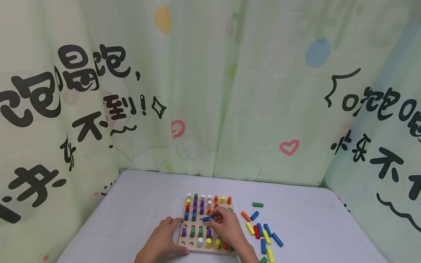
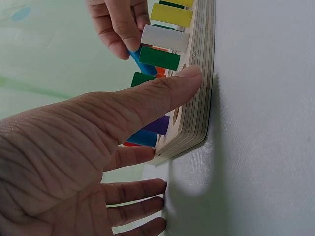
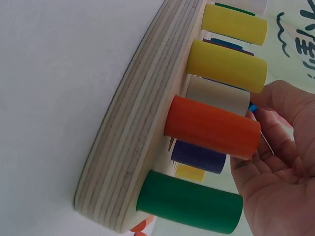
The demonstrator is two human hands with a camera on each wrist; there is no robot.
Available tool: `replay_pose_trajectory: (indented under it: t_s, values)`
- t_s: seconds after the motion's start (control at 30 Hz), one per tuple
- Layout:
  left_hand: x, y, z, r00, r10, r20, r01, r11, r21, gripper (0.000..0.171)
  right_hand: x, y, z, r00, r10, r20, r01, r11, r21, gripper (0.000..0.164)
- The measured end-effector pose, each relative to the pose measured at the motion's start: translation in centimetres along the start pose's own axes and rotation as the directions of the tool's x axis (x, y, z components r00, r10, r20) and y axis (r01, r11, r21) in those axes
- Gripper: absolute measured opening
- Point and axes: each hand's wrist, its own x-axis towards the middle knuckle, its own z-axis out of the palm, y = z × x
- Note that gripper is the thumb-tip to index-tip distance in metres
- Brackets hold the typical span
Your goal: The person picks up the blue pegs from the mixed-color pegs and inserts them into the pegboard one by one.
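A wooden pegboard (image 1: 197,250) with rows of holes lies on the table, many holes filled with upright coloured pegs. My right hand (image 1: 227,225) pinches a blue peg (image 1: 207,218) between thumb and fingers. The peg is tilted nearly level over the board's middle, right of two standing blue pegs (image 1: 190,216). At the board's near left corner is my left hand (image 1: 162,236). In the left wrist view, its straight thumb (image 2: 172,91) lies against the board's edge (image 2: 199,115), with the index finger at the adjoining side and the other fingers extended.
To the right of the board, loose pegs lie scattered: several blue and yellow ones, a red peg (image 1: 256,232), an orange peg (image 1: 245,216) and a green peg (image 1: 258,205). A white cloth (image 1: 108,226) covers the table. Printed curtains (image 1: 246,109) hang behind and at both sides.
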Motion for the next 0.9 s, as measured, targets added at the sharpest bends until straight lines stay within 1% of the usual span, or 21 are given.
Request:
replay_pose_trajectory:
  t_s: [0.23, 0.43, 0.7, 0.9]
  values:
    - [0.2, -0.1, -0.1, 1.000, 0.011, 0.003, -0.011, 1.000, -0.009, 0.094, 0.5, 0.0, 0.5, 1.000, -0.028, -0.001, 0.028, 1.000, -0.003, 0.013]
    - [0.1, 0.0, -0.1, 1.000, 0.018, 0.004, -0.018, 1.000, -0.002, 0.093, 0.9, -0.1, 0.8, 0.999, -0.038, 0.023, 0.038, 0.999, 0.016, 0.013]
    - [0.2, 0.0, -0.1, 1.000, 0.009, 0.014, -0.008, 1.000, -0.006, 0.092, 1.4, -0.1, 1.1, 0.997, -0.036, 0.065, 0.037, 0.999, -0.008, 0.018]
    - [0.1, 0.0, -0.2, 1.000, 0.011, 0.011, -0.011, 1.000, -0.005, 0.092, 1.5, -0.3, 1.3, 0.995, -0.076, 0.060, 0.076, 0.997, -0.010, 0.018]
